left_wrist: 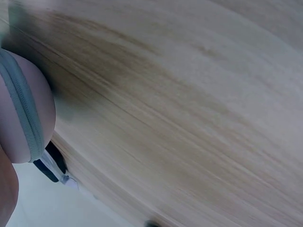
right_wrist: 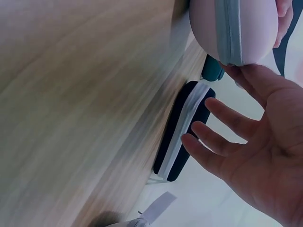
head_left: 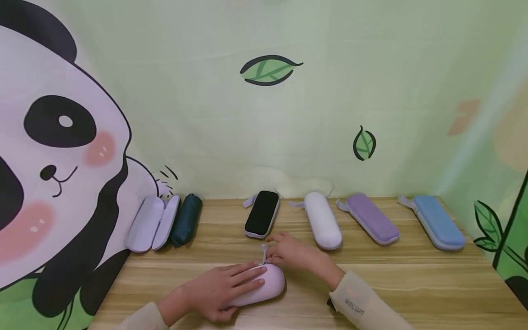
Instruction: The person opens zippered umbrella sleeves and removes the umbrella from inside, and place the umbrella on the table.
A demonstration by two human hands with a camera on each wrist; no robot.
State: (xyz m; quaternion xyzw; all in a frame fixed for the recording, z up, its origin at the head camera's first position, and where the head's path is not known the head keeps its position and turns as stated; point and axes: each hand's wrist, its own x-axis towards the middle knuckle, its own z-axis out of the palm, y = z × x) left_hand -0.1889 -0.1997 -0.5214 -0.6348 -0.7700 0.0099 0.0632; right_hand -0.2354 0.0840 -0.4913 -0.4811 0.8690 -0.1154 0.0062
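Note:
A pale pink zippered glasses case (head_left: 272, 286) lies on the table near the front, a grey-green zip band (right_wrist: 228, 33) running round its side. My left hand (head_left: 218, 291) rests across its top with straight fingers spread, holding it down, the thumb at the near side. At the case's far edge, my right hand (head_left: 294, 254) pinches the zipper pull between thumb and index finger, beside a small strap (head_left: 264, 250). In the right wrist view its other fingers (right_wrist: 222, 146) are spread apart. The pull itself is mostly hidden by the fingertips.
Along the back stand an open lilac-lined case (head_left: 144, 224), a dark teal case (head_left: 187, 221), a black case (head_left: 262, 213), a white case (head_left: 323, 220), a purple case (head_left: 372, 217) and a blue case (head_left: 439, 222). Behind them hangs a panda-print cloth (head_left: 206, 114).

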